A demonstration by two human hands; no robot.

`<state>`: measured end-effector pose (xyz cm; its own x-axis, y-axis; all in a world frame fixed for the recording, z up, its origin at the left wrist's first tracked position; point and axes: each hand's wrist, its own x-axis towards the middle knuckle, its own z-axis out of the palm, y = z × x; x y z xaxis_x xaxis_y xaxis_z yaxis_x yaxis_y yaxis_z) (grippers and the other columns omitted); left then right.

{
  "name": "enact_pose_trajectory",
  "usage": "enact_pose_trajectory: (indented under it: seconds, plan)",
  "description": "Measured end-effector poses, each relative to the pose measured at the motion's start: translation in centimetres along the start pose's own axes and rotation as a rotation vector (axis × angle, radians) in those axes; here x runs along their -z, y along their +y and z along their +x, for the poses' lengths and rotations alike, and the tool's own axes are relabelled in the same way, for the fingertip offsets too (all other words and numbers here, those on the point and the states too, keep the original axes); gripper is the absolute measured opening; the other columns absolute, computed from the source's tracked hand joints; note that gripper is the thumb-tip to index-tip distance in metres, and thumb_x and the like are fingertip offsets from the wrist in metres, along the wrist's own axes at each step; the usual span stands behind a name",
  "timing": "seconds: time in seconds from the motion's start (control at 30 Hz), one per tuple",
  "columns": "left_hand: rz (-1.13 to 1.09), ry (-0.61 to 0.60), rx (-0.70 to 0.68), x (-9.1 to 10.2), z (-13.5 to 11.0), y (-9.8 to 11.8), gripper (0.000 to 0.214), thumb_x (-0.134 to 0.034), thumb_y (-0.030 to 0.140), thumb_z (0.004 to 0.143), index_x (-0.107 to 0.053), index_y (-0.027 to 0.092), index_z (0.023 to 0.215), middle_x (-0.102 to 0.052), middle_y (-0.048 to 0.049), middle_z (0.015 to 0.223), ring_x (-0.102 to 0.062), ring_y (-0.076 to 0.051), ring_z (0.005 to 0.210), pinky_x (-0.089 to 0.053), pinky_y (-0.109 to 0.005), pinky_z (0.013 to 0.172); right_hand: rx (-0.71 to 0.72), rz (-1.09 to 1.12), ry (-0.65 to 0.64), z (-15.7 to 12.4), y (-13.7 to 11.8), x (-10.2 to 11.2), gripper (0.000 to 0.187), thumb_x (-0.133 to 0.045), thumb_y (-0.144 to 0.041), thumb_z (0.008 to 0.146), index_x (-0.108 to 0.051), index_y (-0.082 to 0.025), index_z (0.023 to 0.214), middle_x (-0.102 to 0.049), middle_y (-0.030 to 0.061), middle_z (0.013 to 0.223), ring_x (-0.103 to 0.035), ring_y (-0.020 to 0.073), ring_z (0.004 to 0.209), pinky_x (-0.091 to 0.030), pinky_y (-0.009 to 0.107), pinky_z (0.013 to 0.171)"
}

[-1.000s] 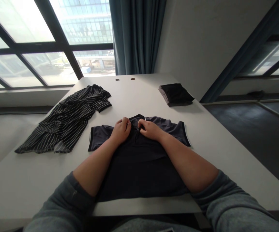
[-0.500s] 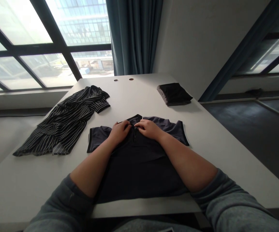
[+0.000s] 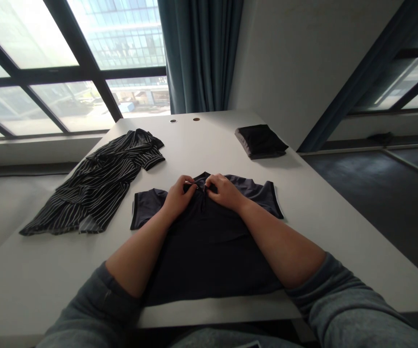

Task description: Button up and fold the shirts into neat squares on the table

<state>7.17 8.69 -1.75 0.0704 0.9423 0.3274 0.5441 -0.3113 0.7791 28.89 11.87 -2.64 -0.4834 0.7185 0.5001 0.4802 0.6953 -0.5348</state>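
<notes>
A dark polo shirt [image 3: 212,251] lies spread out front side up, its hem toward me and its short sleeves out to both sides. At its neck, my left hand [image 3: 180,195] pinches the left side of the collar between thumb and fingers. Opposite it, my right hand [image 3: 225,192] is closed on the collar's right edge. The collar opening and placket show between the two hands, slightly lifted. The fingers partly hide the collar.
A black garment with white stripes [image 3: 96,183] lies loosely along the table's left side. Folded dark clothes [image 3: 261,141] form a small stack at the back right of the white table [image 3: 324,261]. Two round cable holes sit near the far edge, below a blue curtain [image 3: 201,53].
Both hands have lifted the collar edges a little, and the fingers are more curled. The placket below the collar has bunched up. The other garments have stayed in place.
</notes>
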Motion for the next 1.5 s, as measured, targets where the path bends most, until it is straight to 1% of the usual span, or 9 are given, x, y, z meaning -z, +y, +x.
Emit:
enact_pose_trajectory:
  seconds: [0.13,0.23,0.33,0.4,0.57,0.7,0.93,1.17,1.5]
  plan:
    - [-0.043,0.009,-0.063,0.0,0.0,-0.1,0.012,-0.062,0.033,0.092,-0.062,0.025,0.102,-0.073,-0.0013,0.101,-0.069,-0.021,0.099,-0.050,-0.035,0.093,-0.009,0.067,0.044,-0.1,-0.2,0.3,0.029,-0.062,-0.010,0.081,-0.065,-0.023,0.107,-0.069,0.0043,0.097,-0.063,0.0238,0.097,-0.049,0.037,0.093]
    - [-0.036,0.010,-0.069,-0.1,0.0,-0.3,0.014,-0.062,0.033,0.092,-0.063,0.025,0.104,-0.074,-0.0020,0.103,-0.069,-0.022,0.101,-0.051,-0.035,0.094,0.035,0.081,0.012,0.0,-0.4,0.5,0.038,-0.058,-0.007,0.080,-0.068,-0.023,0.113,-0.072,0.0048,0.101,-0.062,0.0246,0.103,-0.048,0.039,0.099]
    - [-0.008,-0.001,-0.056,0.0,0.0,-0.4,0.015,-0.062,0.033,0.093,-0.064,0.024,0.105,-0.074,-0.0026,0.106,-0.069,-0.022,0.103,-0.051,-0.036,0.096,0.063,0.081,-0.016,0.1,-0.5,0.8,0.027,-0.055,-0.006,0.081,-0.071,-0.023,0.095,-0.073,0.0046,0.097,-0.062,0.0246,0.100,-0.047,0.041,0.099]
    - [0.010,-0.001,-0.045,0.1,0.0,-0.3,0.014,-0.062,0.032,0.093,-0.064,0.024,0.105,-0.074,-0.0026,0.105,-0.069,-0.022,0.102,-0.052,-0.036,0.096,0.039,0.093,0.011,0.1,-0.5,0.9,0.022,-0.055,-0.008,0.083,-0.069,-0.023,0.090,-0.073,0.0045,0.097,-0.062,0.0244,0.100,-0.047,0.041,0.100]
    - [0.072,0.026,-0.001,0.3,0.0,0.2,0.012,-0.062,0.030,0.095,-0.065,0.024,0.104,-0.075,-0.0023,0.105,-0.069,-0.022,0.101,-0.052,-0.035,0.095,-0.026,0.092,0.094,0.1,-0.3,0.8,0.013,-0.062,-0.016,0.089,-0.070,-0.024,0.096,-0.073,0.0051,0.102,-0.062,0.0252,0.104,-0.048,0.043,0.101]
    - [0.124,0.020,-0.009,0.1,-0.1,0.3,0.013,-0.065,0.031,0.094,-0.067,0.024,0.104,-0.077,-0.0019,0.103,-0.070,-0.022,0.097,-0.053,-0.035,0.091,-0.010,0.093,0.114,0.0,-0.4,0.8,0.014,-0.066,-0.013,0.087,-0.072,-0.024,0.095,-0.073,0.0035,0.095,-0.063,0.0240,0.100,-0.050,0.039,0.094]
    - [0.120,-0.013,-0.004,-0.3,-0.2,0.3,0.013,-0.069,0.031,0.092,-0.070,0.025,0.103,-0.078,-0.0020,0.104,-0.071,-0.023,0.098,-0.053,-0.035,0.091,0.175,0.055,-0.011,0.1,-1.2,0.9,0.010,-0.066,-0.015,0.091,-0.072,-0.023,0.092,-0.075,0.0047,0.095,-0.063,0.0241,0.097,-0.050,0.042,0.097]
    - [0.067,0.011,0.063,-0.3,0.0,0.6,0.012,-0.070,0.033,0.091,-0.073,0.024,0.099,-0.079,-0.0017,0.099,-0.072,-0.023,0.094,-0.054,-0.036,0.089,0.187,0.083,0.009,0.2,-1.6,1.1,0.013,-0.063,-0.018,0.096,-0.074,-0.025,0.096,-0.075,0.0061,0.110,-0.064,0.0241,0.106,-0.051,0.044,0.101]
    - [0.048,0.007,0.124,-0.3,0.1,0.8,0.015,-0.070,0.036,0.090,-0.072,0.022,0.096,-0.077,-0.0026,0.092,-0.069,-0.023,0.088,-0.053,-0.035,0.082,0.148,0.070,-0.004,0.2,-1.2,0.8,0.013,-0.067,-0.022,0.097,-0.079,-0.026,0.101,-0.078,0.0044,0.101,-0.068,0.0230,0.096,-0.054,0.042,0.096]
